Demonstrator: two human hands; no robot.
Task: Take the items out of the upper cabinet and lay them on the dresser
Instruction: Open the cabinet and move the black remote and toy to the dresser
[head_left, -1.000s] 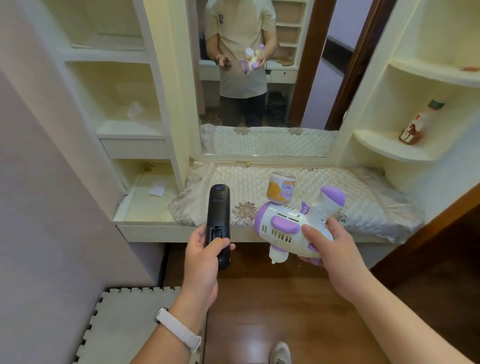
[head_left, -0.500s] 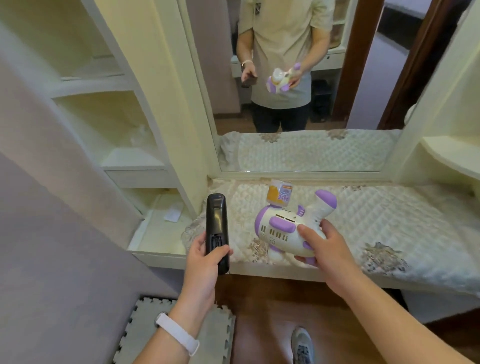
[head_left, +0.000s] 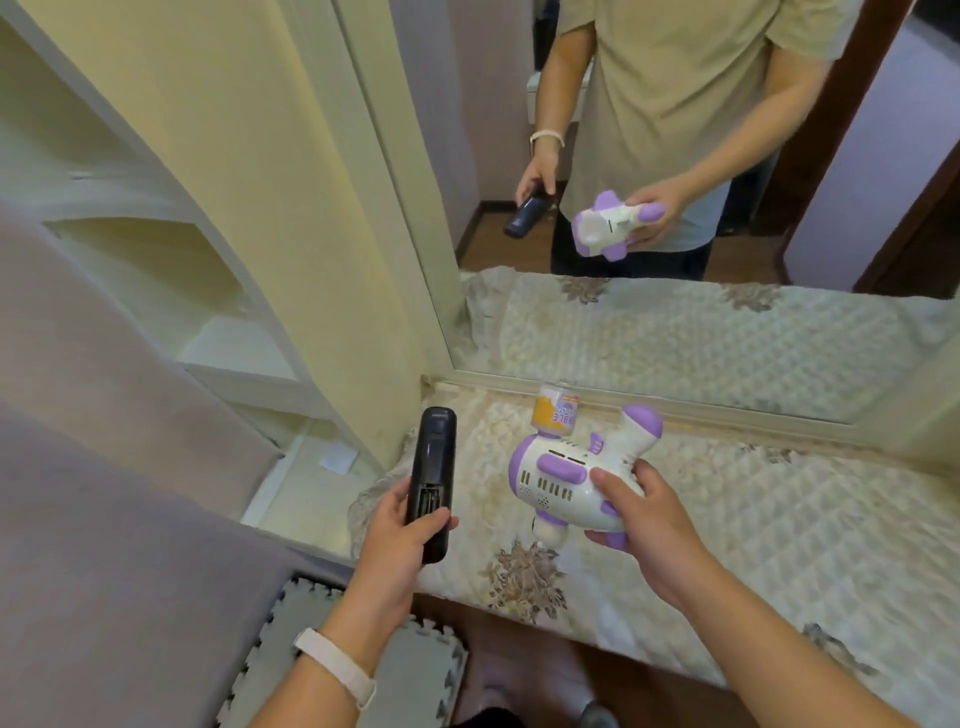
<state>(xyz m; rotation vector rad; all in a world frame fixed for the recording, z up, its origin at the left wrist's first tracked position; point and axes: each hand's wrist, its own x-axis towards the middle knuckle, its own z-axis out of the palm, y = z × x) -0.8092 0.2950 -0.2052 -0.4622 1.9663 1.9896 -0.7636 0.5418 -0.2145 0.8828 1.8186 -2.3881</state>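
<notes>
— Left hand (head_left: 402, 535) first: what is it holding?
— Its fingers are wrapped round the near end of a black remote (head_left: 434, 467), with the thumb below the open battery bay. The remote's long axis runs straight away from the palm, toward the mirror (head_left: 649, 332).
— And the right hand (head_left: 644, 525)?
— It grips a white-and-purple bubble gun (head_left: 561, 478) by the body. The round front end lies out to that hand's left, the handle points away from it, and an orange bottle (head_left: 556, 415) stands on the far side.
— Where is the dresser (head_left: 805, 545) from the hands?
— Directly below both. The toy hangs over the quilted cover, apparently not touching it. The remote is above the cover's left end, near the front edge.
— So the move is?
— Straight down, I'd judge. The right hand is further in over the cover.
— Is anything in the way?
— Only the toy's own short stub. It points downward and would likely touch first, so the toy may rock. Left of the left hand are open shelves (head_left: 234, 338) and a slip of paper (head_left: 338, 457). Beneath the wrist is a foam mat (head_left: 311, 618).
</notes>
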